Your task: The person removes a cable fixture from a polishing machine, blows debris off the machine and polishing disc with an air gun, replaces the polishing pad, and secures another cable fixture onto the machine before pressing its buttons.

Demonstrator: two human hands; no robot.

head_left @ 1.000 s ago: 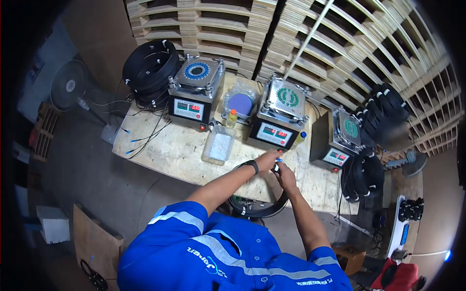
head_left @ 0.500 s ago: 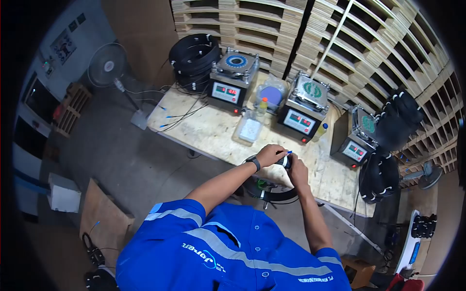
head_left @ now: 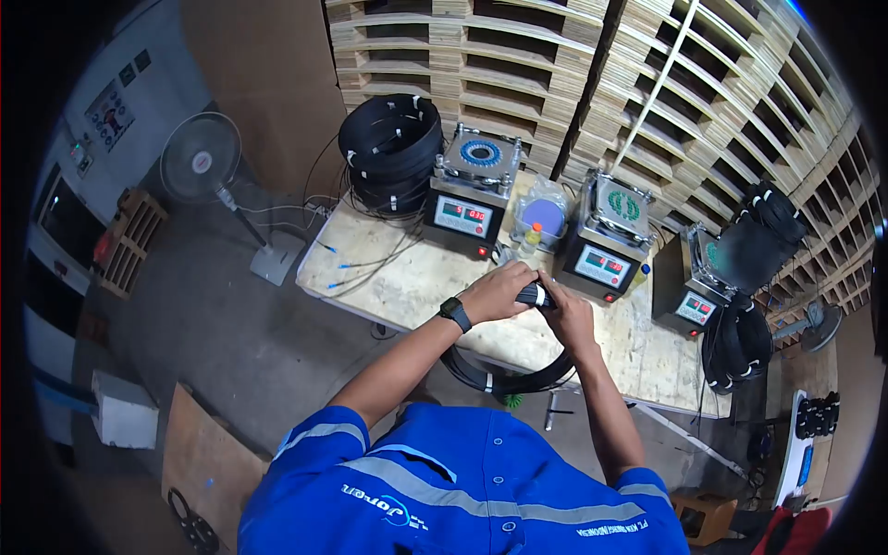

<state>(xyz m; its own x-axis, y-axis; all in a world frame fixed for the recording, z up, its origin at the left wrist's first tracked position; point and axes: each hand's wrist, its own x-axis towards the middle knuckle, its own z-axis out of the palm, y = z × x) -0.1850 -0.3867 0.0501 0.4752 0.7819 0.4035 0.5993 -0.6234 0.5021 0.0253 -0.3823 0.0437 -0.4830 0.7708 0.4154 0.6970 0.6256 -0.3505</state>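
Observation:
A coil of black cable (head_left: 527, 381), bound with white ties, is held near the table's front edge; its lower part hangs past the edge in front of my body. My left hand (head_left: 500, 292), with a dark watch on the wrist, is closed around the coil's upper left part. Closed on the top right of the same coil is my right hand (head_left: 568, 322). The fingertips of both hands come close together by a white band (head_left: 534, 295) on the cable. What the fingertips pinch there is too small to make out.
Three black machines with red displays, a left one (head_left: 470, 199), a middle one (head_left: 608, 236) and a right one (head_left: 689, 282), line the wooden table (head_left: 370, 301). Coil stacks (head_left: 388, 153) stand at the left, more coils (head_left: 737, 342) at the right. A bottle (head_left: 530, 240) stands beyond my hands.
More of the coil shows below my hands, now in front of the table edge. The blue tip seen at my fingers is out of sight. The whole view has shifted slightly.

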